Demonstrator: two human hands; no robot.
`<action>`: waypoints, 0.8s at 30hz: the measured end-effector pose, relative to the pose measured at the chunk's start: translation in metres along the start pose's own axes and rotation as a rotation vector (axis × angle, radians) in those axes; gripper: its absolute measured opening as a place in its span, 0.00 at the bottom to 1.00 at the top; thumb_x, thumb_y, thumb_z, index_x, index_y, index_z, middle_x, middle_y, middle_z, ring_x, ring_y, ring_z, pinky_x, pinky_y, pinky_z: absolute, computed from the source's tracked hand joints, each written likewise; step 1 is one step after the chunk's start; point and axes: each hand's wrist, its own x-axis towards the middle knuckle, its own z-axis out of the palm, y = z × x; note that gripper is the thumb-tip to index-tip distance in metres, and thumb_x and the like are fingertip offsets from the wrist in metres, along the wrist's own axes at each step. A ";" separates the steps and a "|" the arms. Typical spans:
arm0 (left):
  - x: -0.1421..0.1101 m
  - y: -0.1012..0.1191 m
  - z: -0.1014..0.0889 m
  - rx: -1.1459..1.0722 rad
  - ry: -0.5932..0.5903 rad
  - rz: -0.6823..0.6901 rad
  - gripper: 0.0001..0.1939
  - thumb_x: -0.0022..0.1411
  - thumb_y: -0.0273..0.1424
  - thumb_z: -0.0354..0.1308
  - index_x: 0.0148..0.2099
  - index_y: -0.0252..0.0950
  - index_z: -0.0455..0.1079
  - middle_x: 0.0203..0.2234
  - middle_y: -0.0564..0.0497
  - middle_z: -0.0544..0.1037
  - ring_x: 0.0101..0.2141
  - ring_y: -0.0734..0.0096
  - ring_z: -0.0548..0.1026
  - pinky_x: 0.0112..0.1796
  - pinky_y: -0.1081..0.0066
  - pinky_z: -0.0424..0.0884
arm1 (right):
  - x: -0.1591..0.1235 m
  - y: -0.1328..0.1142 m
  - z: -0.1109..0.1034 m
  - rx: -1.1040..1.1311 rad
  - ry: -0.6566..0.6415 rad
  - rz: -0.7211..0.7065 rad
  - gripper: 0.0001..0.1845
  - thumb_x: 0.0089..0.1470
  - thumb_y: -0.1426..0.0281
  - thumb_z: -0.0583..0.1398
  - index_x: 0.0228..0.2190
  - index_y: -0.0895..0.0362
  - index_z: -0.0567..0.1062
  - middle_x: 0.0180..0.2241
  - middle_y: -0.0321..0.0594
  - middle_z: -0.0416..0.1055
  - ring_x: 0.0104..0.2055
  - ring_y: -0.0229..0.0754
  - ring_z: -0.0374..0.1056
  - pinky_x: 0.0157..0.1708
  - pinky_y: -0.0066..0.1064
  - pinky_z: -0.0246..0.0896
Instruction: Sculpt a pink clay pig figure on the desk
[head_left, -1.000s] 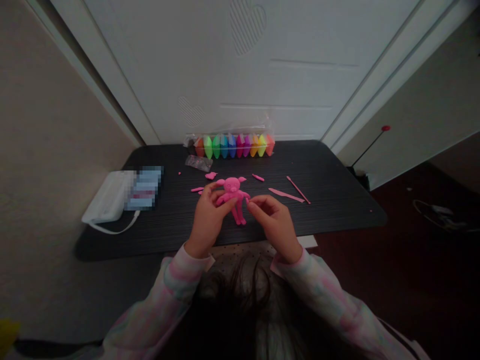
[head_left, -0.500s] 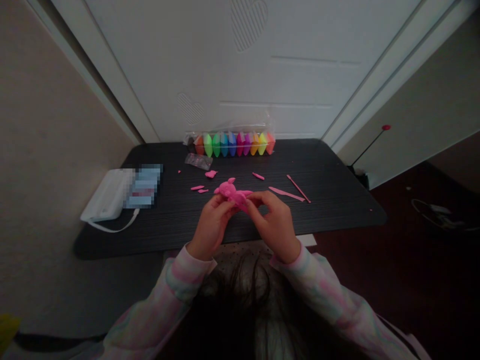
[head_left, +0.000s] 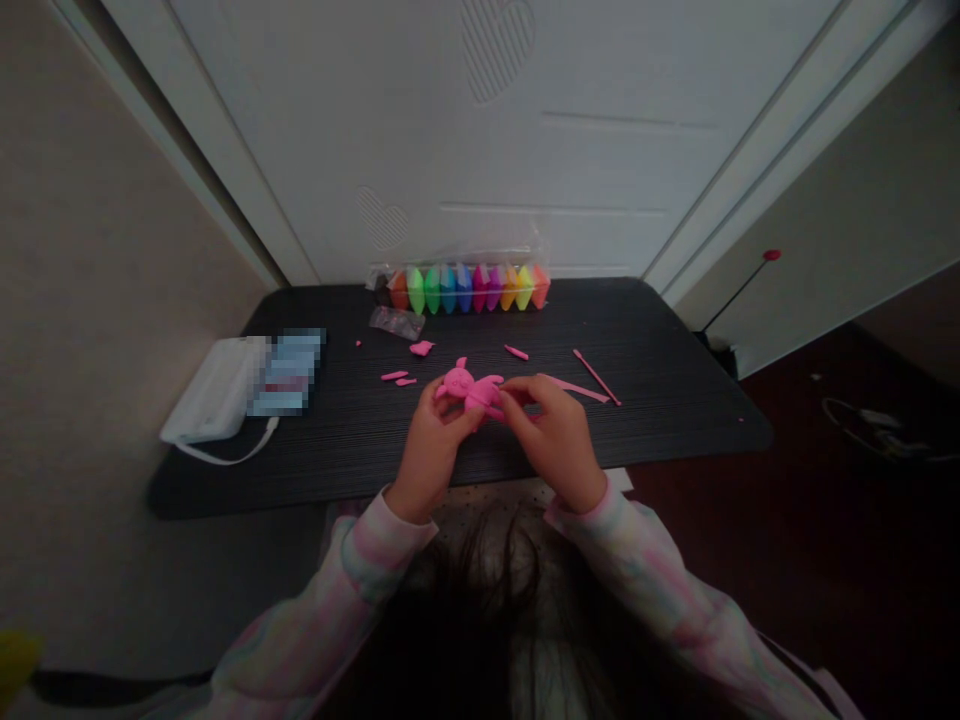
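A pink clay animal figure with a round head and ears is held above the near part of the dark table. My left hand is closed around its head and body from the left. From the right, the fingertips of my right hand pinch the figure's lower body or limbs; which part exactly is hidden by the fingers. A pink modelling knife lies just beyond my right hand, partly covered by it. Beside it rests a thin pink stick tool.
Several pink clay scraps, among them one lump and a short roll, lie on the table. Behind them stands a clear-wrapped row of coloured clay near a small plastic bag. A white device with a cable sits left.
The figure has turned slightly and shifted a little to the right in my left hand. My right fingers have moved on its lower part and now cover part of the knife.
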 end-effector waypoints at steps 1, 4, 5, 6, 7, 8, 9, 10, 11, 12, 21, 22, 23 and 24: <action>0.000 -0.002 0.000 0.007 0.028 -0.014 0.28 0.49 0.27 0.58 0.51 0.35 0.54 0.46 0.43 0.69 0.39 0.69 0.73 0.42 0.65 0.69 | 0.001 0.001 -0.001 0.017 0.005 0.006 0.07 0.51 0.69 0.55 0.31 0.56 0.72 0.29 0.39 0.71 0.31 0.39 0.66 0.33 0.30 0.59; 0.002 -0.007 0.000 0.070 0.102 -0.056 0.40 0.46 0.26 0.60 0.58 0.38 0.43 0.47 0.42 0.67 0.33 0.74 0.75 0.38 0.69 0.71 | 0.002 0.003 -0.005 0.082 0.010 0.056 0.06 0.50 0.68 0.56 0.29 0.56 0.72 0.28 0.38 0.71 0.30 0.38 0.66 0.33 0.29 0.59; 0.002 -0.008 0.000 0.110 0.114 -0.046 0.43 0.46 0.25 0.60 0.59 0.40 0.39 0.46 0.43 0.67 0.31 0.75 0.75 0.37 0.70 0.71 | 0.002 0.004 -0.005 0.101 0.008 0.077 0.06 0.50 0.68 0.56 0.29 0.56 0.72 0.28 0.38 0.71 0.30 0.38 0.66 0.32 0.29 0.59; 0.003 -0.009 0.000 0.160 0.118 -0.019 0.45 0.45 0.25 0.60 0.60 0.41 0.36 0.45 0.44 0.68 0.31 0.75 0.75 0.36 0.70 0.71 | 0.001 0.005 -0.005 0.117 0.007 0.096 0.06 0.50 0.67 0.56 0.28 0.56 0.72 0.28 0.38 0.71 0.30 0.38 0.66 0.32 0.29 0.59; 0.003 -0.009 -0.001 0.222 0.119 0.019 0.47 0.45 0.25 0.60 0.60 0.42 0.34 0.42 0.46 0.69 0.31 0.75 0.74 0.36 0.70 0.71 | 0.001 0.006 -0.005 0.132 0.008 0.111 0.06 0.50 0.67 0.56 0.28 0.56 0.72 0.28 0.38 0.71 0.30 0.38 0.66 0.32 0.29 0.59; 0.004 -0.009 -0.002 0.296 0.122 0.061 0.47 0.46 0.26 0.60 0.61 0.42 0.33 0.39 0.48 0.70 0.31 0.74 0.74 0.35 0.70 0.70 | 0.000 0.008 -0.005 0.142 0.010 0.120 0.07 0.50 0.67 0.56 0.28 0.56 0.72 0.28 0.37 0.71 0.30 0.38 0.66 0.32 0.29 0.59; 0.004 -0.009 -0.004 0.377 0.126 0.099 0.47 0.46 0.26 0.59 0.61 0.42 0.32 0.36 0.50 0.71 0.31 0.73 0.74 0.35 0.70 0.70 | 0.000 0.009 -0.004 0.147 0.013 0.124 0.07 0.49 0.67 0.56 0.28 0.56 0.72 0.27 0.37 0.71 0.30 0.38 0.66 0.32 0.30 0.59; 0.004 -0.008 -0.005 0.461 0.131 0.126 0.47 0.47 0.27 0.59 0.61 0.41 0.32 0.33 0.51 0.71 0.30 0.73 0.73 0.34 0.70 0.70 | -0.001 0.010 -0.004 0.147 0.015 0.122 0.07 0.49 0.66 0.56 0.28 0.56 0.72 0.27 0.37 0.71 0.30 0.38 0.66 0.33 0.30 0.60; 0.004 -0.007 -0.007 0.540 0.141 0.141 0.48 0.47 0.27 0.59 0.62 0.39 0.31 0.30 0.52 0.71 0.30 0.72 0.73 0.34 0.70 0.69 | -0.001 0.011 -0.003 0.143 0.018 0.117 0.07 0.49 0.66 0.56 0.28 0.56 0.72 0.28 0.37 0.71 0.30 0.38 0.66 0.33 0.30 0.60; 0.004 -0.006 -0.008 0.611 0.155 0.149 0.48 0.48 0.28 0.59 0.62 0.38 0.30 0.29 0.53 0.71 0.29 0.71 0.73 0.34 0.69 0.69 | -0.002 0.012 -0.003 0.137 0.016 0.109 0.07 0.50 0.66 0.56 0.28 0.55 0.72 0.28 0.37 0.71 0.30 0.38 0.66 0.33 0.31 0.60; 0.007 0.001 -0.011 0.742 0.224 0.268 0.43 0.48 0.31 0.59 0.61 0.35 0.39 0.33 0.48 0.71 0.36 0.67 0.71 0.43 0.62 0.64 | -0.003 0.014 -0.002 0.139 0.027 0.102 0.06 0.50 0.66 0.56 0.28 0.55 0.72 0.27 0.37 0.71 0.30 0.38 0.66 0.33 0.31 0.60; 0.008 0.001 -0.011 0.651 0.201 0.214 0.43 0.47 0.30 0.59 0.61 0.36 0.38 0.32 0.50 0.72 0.34 0.68 0.72 0.41 0.64 0.66 | -0.003 0.014 -0.003 0.142 0.031 0.109 0.06 0.50 0.66 0.57 0.28 0.55 0.72 0.27 0.37 0.71 0.30 0.38 0.66 0.33 0.31 0.60; 0.009 0.002 -0.011 0.536 0.175 0.150 0.44 0.47 0.29 0.58 0.61 0.36 0.38 0.30 0.51 0.72 0.31 0.71 0.72 0.37 0.67 0.67 | -0.003 0.015 -0.004 0.143 0.033 0.115 0.07 0.50 0.66 0.57 0.28 0.55 0.72 0.28 0.37 0.71 0.30 0.38 0.66 0.34 0.31 0.60; 0.010 0.003 -0.011 0.415 0.150 0.087 0.44 0.47 0.28 0.58 0.61 0.36 0.38 0.29 0.53 0.72 0.28 0.73 0.72 0.34 0.70 0.68 | -0.004 0.016 -0.005 0.142 0.039 0.120 0.07 0.50 0.66 0.57 0.28 0.55 0.72 0.28 0.37 0.71 0.30 0.38 0.66 0.34 0.31 0.60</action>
